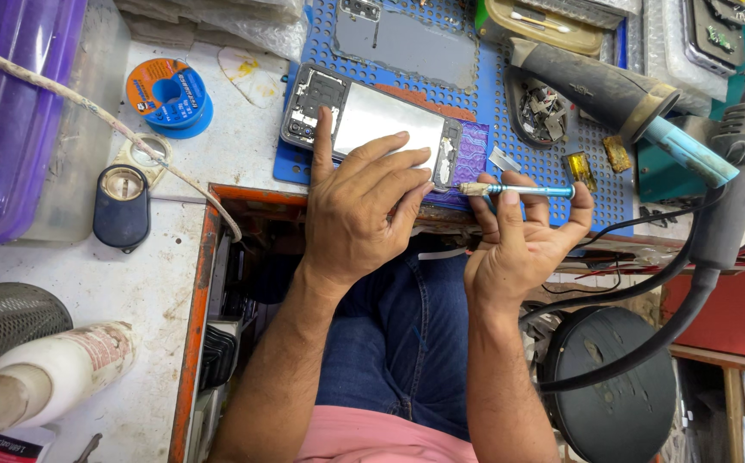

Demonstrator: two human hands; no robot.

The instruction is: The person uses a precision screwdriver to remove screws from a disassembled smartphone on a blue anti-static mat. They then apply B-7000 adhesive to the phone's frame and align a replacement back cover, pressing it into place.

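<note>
Opened phone (372,120), back cover off, lies on the blue perforated mat (509,103) near the mat's front-left corner, long side running along the front edge. Left hand (359,210) rests flat on it, palm down: index finger stretched up over the camera end, other fingers spread across the shiny middle plate. That's pressing, not a closed grasp. Right hand (522,244) sits just right of the phone at the mat's front edge, thumb & fingers pinched round a thin blue screwdriver (522,190). Driver lies roughly level, metal tip pointing left, at the phone's right end; can't tell if tip actually touches, fingers partly cover that spot.

Further out on mat: grey back cover (415,39) toward the back edge, small dish of loose parts (542,111) to the right, a little yellow piece (578,167) near front-right. Hot air gun (621,94) lies across the mat's right side, nozzle to the right. Blue solder reel (169,94) on the white bench left of the mat. Phone's lower edge hidden under the left palm; top of mat cut off by the frame.
</note>
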